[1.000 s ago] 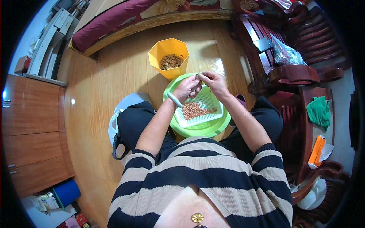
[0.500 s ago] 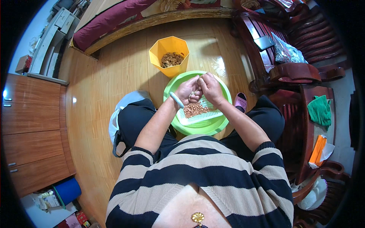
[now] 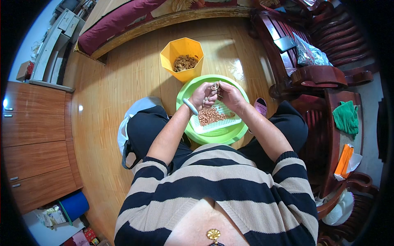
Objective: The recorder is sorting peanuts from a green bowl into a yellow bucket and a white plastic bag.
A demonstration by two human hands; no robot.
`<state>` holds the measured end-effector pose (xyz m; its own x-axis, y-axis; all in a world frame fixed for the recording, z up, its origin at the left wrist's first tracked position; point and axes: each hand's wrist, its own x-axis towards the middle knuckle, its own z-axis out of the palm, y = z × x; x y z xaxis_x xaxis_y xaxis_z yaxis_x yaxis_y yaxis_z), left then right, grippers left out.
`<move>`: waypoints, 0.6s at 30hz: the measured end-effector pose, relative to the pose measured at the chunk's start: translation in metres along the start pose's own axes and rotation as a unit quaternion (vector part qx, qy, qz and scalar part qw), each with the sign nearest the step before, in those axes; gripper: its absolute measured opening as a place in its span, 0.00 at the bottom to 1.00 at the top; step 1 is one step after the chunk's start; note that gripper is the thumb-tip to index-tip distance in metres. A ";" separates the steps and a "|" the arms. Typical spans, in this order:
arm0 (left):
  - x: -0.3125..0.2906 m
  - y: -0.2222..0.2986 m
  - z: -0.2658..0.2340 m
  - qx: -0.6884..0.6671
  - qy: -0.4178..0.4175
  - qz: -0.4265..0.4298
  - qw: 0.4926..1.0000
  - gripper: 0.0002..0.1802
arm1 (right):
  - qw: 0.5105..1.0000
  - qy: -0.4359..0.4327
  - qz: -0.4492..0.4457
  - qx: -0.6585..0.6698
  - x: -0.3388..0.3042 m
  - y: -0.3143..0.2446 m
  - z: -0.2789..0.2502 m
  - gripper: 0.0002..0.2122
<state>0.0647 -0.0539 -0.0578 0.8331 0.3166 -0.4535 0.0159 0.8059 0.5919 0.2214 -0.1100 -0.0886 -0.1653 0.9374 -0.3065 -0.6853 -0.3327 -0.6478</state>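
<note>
Above the green basin (image 3: 236, 137) my two hands meet at the fingertips. My left hand (image 3: 202, 96), with a pale bangle on its wrist, is closed, and its thumb and forefinger pinch a peanut shell (image 3: 215, 86) that looks split open. Pale lumps that look like more unshelled peanuts lie under its curled fingers. My right hand (image 3: 231, 98) pinches the other side of the same shell. Below them, shelled reddish peanuts (image 3: 210, 116) are heaped in a white perforated basket (image 3: 207, 129) resting in the basin. My fingers partly hide the basket's far side.
Just beyond the basin stands a yellow bin (image 3: 169, 57) holding broken shells. Dark wooden seats (image 3: 320, 78) line the right side, with a green cloth (image 3: 345, 119) on one. A wooden cabinet (image 3: 37, 127) is at the left. A pink slipper (image 3: 260, 107) shows beside the basin.
The fingertips have parted slightly, and an opened shell now shows between them. My right hand has turned and lowered a little, its fingers less curled over the left.
</note>
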 end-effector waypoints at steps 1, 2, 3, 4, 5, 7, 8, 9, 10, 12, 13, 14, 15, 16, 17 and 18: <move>0.000 -0.001 -0.001 0.001 0.000 0.000 1.000 0.20 | 1.000 0.010 0.004 0.006 0.000 -0.001 0.001 0.09; -0.001 -0.001 -0.002 -0.009 -0.005 0.000 1.000 0.19 | 1.000 0.010 0.004 0.006 -0.001 -0.001 0.002 0.09; -0.001 -0.002 -0.004 -0.018 -0.010 0.000 1.000 0.19 | 1.000 0.018 0.014 0.016 -0.002 -0.001 0.003 0.09; -0.002 -0.003 -0.006 -0.017 -0.009 0.000 1.000 0.19 | 0.999 0.026 0.025 0.026 -0.003 -0.001 0.004 0.09; -0.003 -0.003 -0.009 -0.021 -0.003 -0.001 1.000 0.19 | 0.999 0.026 0.025 0.027 -0.003 0.000 0.006 0.09; -0.003 -0.003 -0.004 -0.024 0.000 -0.005 1.000 0.19 | 0.997 0.029 0.038 0.053 -0.003 0.003 -0.001 0.08; -0.003 -0.003 -0.002 -0.004 0.005 0.004 1.000 0.19 | 0.997 0.030 0.037 0.053 -0.003 0.005 -0.004 0.08; -0.003 -0.003 0.000 0.017 0.010 0.015 1.000 0.19 | 0.995 0.050 0.035 0.077 -0.002 0.007 -0.005 0.08; -0.003 -0.004 -0.002 0.017 0.010 0.014 1.000 0.19 | 0.992 0.071 0.033 0.100 0.000 0.008 -0.007 0.08; -0.003 -0.003 -0.005 0.025 -0.016 0.035 0.999 0.18 | 0.992 0.089 0.025 0.081 0.002 0.006 -0.013 0.08; -0.003 -0.002 -0.003 0.024 -0.016 0.032 0.999 0.18 | 0.992 0.107 0.016 0.061 0.002 0.006 -0.016 0.09; -0.003 -0.001 -0.001 0.084 0.037 0.031 0.995 0.17 | 0.992 0.109 0.016 0.062 0.003 0.005 -0.020 0.09; -0.005 -0.001 0.002 0.143 0.092 0.029 0.985 0.17 | 0.985 0.131 -0.009 -0.115 0.003 0.007 -0.021 0.11; 0.005 -0.007 -0.006 0.317 0.159 0.055 0.933 0.19 | 0.945 0.149 -0.034 -0.290 0.003 0.009 -0.023 0.12; 0.005 -0.011 -0.010 0.491 0.208 0.081 0.842 0.22 | 0.833 0.229 -0.068 -0.498 0.002 0.014 -0.024 0.13; 0.003 -0.013 -0.014 0.644 0.249 0.102 0.716 0.24 | 0.834 0.227 -0.066 -0.498 -0.001 0.014 -0.021 0.13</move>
<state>0.0594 -0.0563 -0.0769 0.5954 0.7598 -0.2611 0.6861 -0.3118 0.6572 0.2268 -0.1173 -0.1117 0.3060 0.9120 -0.2733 0.2900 -0.3627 -0.8856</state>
